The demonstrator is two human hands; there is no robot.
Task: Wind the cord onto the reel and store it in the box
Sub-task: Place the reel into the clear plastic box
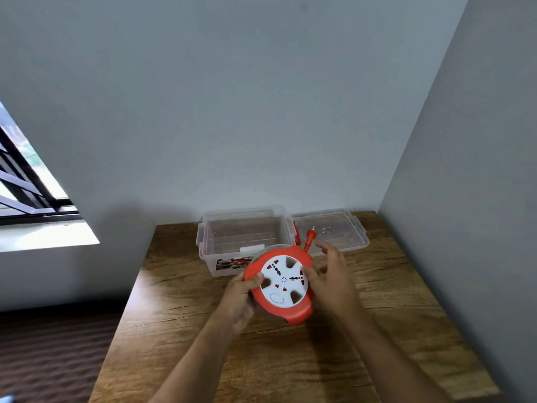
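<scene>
Orange: the reel (279, 286) is an orange shell with a white disc on its face; the disc has sockets and cut-out slots; it is held up over the table (180, 301), face tilted towards the person, just in front of the box (209, 245)
Left hand: the left hand (242, 298) grips the reel's left edge; thumb on the orange rim by the white disc, the other fingers hidden behind the shell
Right hand: the right hand (331, 274) is at the reel's right side; fingers spread and loosely curled, fingertips at the edge of the white disc; whether it actually clasps the reel I cannot tell; it is blurred
Cord: the cord (306, 244) shows only as a short orange piece rising from the reel's top right; the plug (311, 231) at its end points up and away, seen against the lid (348, 228)
Box: clear plastic, open, standing at the back of the table near the wall; a picture label on its front; orange latches on its right end
Lid: clear, lying flat on the table just right of the box, touching or nearly touching it
Table: brown wood grain, pushed into the corner of two grey walls
Window: low on the left, dark bars across it
</scene>
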